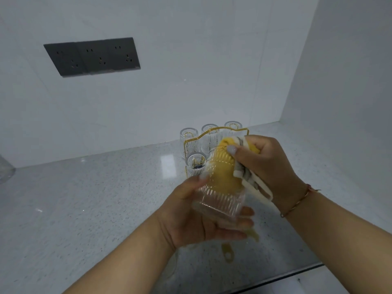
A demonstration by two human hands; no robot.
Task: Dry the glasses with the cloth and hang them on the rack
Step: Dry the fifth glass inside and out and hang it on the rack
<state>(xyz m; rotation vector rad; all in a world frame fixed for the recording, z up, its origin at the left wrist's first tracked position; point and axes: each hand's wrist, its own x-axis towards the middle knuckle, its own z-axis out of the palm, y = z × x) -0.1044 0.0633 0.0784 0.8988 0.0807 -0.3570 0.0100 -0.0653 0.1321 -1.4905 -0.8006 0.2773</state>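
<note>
Glass (220, 200): ribbed, clear, rigid and fragile; I judge it moderately light and, if wet, slippery along its smooth base. My left hand (197, 219) cradles it above the counter (84, 198), fingers curled under the thick base end and thumb across the ribbed wall, mouth tilted up and away from me. The ribs give the best purchase; I would hold the wall near the base, not the thin rim. My right hand (265, 164) grips the cloth (224, 175), soft and yellow with a grey-and-white edge, and stuffs it into the mouth of the glass.

Rack (214, 134): thin gold wire, just behind my hands, carrying four glasses inverted. It probably tips easily.

The counter is grey speckled stone, hard and glossy; a drop would likely break the glass. White walls close a corner; an outlet panel (93, 57) sits on the left wall.
</note>
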